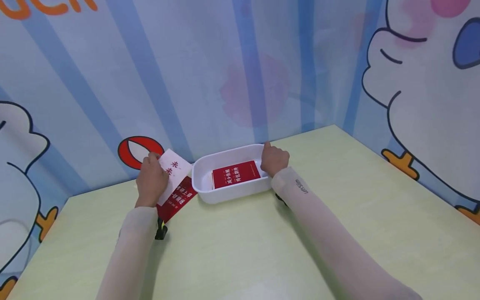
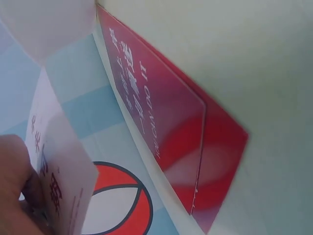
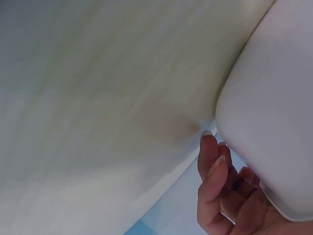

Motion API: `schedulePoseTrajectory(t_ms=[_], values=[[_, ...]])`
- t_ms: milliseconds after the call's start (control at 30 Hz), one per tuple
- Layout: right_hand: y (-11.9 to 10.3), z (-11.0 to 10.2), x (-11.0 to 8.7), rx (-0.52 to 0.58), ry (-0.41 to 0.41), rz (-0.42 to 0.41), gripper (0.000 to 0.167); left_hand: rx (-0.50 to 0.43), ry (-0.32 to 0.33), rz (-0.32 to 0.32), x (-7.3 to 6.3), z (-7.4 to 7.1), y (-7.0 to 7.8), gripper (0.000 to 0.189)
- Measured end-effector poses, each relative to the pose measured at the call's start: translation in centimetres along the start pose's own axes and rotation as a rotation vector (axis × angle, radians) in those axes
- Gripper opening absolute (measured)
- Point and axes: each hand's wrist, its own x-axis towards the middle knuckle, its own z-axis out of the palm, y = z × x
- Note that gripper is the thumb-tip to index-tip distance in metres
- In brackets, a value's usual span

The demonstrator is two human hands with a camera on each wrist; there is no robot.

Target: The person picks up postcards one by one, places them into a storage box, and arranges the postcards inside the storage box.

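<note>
My left hand (image 1: 151, 181) pinches a white card (image 1: 174, 166) with red characters, held up left of a white plastic basin (image 1: 210, 196). Below that card lie red cards (image 1: 179, 199) with white lettering; the left wrist view shows red cards (image 2: 161, 103) overlapping on the table. At the basin's right end, my right hand (image 1: 275, 159) grips the rim, its fingers (image 3: 213, 186) curled along the outside wall. Inside the basin rests a small stack of cards with a red one (image 1: 236, 174) on top.
The pale table (image 1: 225, 250) ends at a printed fabric backdrop (image 1: 187, 75) close behind the basin. Another backdrop panel (image 1: 431, 104) with a cartoon figure stands along the right side.
</note>
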Motion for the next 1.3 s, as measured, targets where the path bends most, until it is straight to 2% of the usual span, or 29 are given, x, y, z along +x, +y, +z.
schedulePoseTrajectory(t_ms=[100, 267, 400, 500, 600, 833, 933, 1100, 1200, 1300], values=[[0.0, -0.1, -0.2, 0.003, 0.001, 0.0, 0.055, -0.006, 0.03, -0.027, 0.0, 0.0, 0.0, 0.057], [0.0, -0.3, -0.4, -0.004, 0.01, -0.004, 0.055, -0.082, 0.039, -0.06, 0.2, 0.0, 0.4, 0.053], [0.0, -0.5, -0.6, -0.006, 0.019, 0.004, 0.057, -0.176, 0.002, -0.059, 0.4, 0.0, 1.1, 0.052], [-0.1, -0.5, -0.6, 0.0, 0.008, 0.012, 0.059, -0.229, -0.042, -0.084, 0.3, 0.1, 1.6, 0.051], [-0.2, -0.4, -0.6, 0.006, -0.002, 0.012, 0.059, -0.224, -0.08, -0.094, 0.3, 0.2, 2.0, 0.05], [-0.4, -0.6, -0.9, 0.002, 0.021, 0.011, 0.056, -0.116, -0.107, 0.003, 0.2, 0.8, 2.2, 0.053], [-0.5, -0.7, -0.9, 0.005, 0.018, 0.013, 0.053, -0.1, -0.101, 0.05, 0.2, 0.8, 2.1, 0.052], [-0.6, -0.6, -0.7, 0.013, 0.015, 0.013, 0.05, -0.013, -0.068, 0.145, 0.1, 0.7, 2.3, 0.052], [-0.7, -0.6, -0.7, 0.016, 0.012, 0.014, 0.051, 0.013, -0.046, 0.161, 0.1, 0.7, 2.6, 0.048], [-0.7, -0.6, -0.8, 0.017, 0.006, 0.016, 0.052, -0.001, -0.041, 0.167, 0.1, 0.9, 3.0, 0.044]])
